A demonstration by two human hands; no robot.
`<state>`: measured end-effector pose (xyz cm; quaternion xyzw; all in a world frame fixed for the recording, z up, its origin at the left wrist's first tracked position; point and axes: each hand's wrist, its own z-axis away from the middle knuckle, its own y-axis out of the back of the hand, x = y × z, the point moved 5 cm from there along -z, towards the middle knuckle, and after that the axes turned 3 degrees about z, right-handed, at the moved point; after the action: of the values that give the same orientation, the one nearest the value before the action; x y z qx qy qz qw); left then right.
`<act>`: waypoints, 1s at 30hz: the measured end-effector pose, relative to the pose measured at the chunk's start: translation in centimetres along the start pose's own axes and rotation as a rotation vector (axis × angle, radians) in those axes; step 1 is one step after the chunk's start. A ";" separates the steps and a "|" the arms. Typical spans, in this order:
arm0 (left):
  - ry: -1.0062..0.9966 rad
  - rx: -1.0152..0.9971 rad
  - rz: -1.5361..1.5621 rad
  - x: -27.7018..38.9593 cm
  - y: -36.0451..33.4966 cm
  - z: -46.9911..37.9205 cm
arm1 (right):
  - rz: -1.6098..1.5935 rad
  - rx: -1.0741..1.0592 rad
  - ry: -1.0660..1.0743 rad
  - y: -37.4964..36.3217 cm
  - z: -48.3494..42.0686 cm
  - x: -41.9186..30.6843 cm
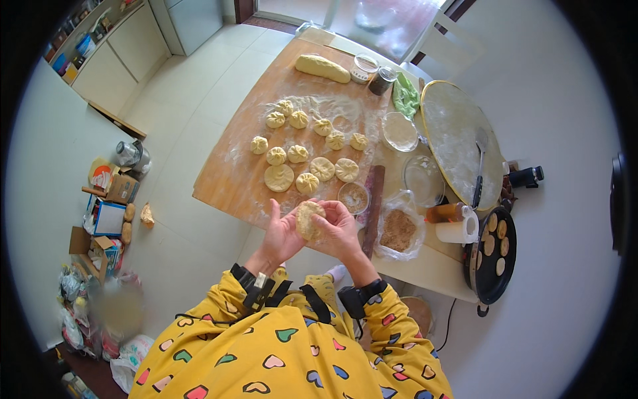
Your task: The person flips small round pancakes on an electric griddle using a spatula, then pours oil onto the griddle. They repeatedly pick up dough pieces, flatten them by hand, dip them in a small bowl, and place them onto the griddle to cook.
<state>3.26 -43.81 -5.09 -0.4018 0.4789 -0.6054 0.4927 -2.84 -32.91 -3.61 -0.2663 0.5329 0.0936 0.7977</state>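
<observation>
Just past the board's near edge, my left hand [284, 233] supports a flat dough round [310, 219] from beneath, its thumb standing apart. My right hand [339, 227] grips the same round, with the thumb lying across its face. The round's surface looks speckled. Beyond my hands, several pleated dough buns [307, 183] sit on the floured wooden board [224, 174]. Among them lie flattened dough rounds [279, 178]. Near my right fingers stands a small bowl [368, 204] of brown crumbly filling.
A dark rolling pin [374, 209] lies beside a plastic bag [416, 234] of brown crumbs. Farther right are a glass bowl [423, 180], a large round lid [456, 129] carrying a spatula [479, 164], and a black pan [491, 287] with flat cakes. A dough log [322, 68] lies at the back.
</observation>
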 end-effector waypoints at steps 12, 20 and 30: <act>0.028 -0.005 -0.180 -1.2 -3.7 -2.9 | 1.398 -0.045 0.640 -2.2 3.1 -4.7; 0.052 -0.038 -0.119 -1.2 -5.8 -3.7 | 1.387 -0.130 0.709 -2.8 3.8 -6.1; 0.081 0.011 -0.035 -2.5 -8.2 -4.4 | 0.712 -0.015 0.530 -0.3 4.3 -8.0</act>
<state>-2.25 -40.12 1.87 -0.3824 0.4879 -0.6325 0.4644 -2.58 -29.81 4.93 -0.0869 0.7768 0.2948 0.5497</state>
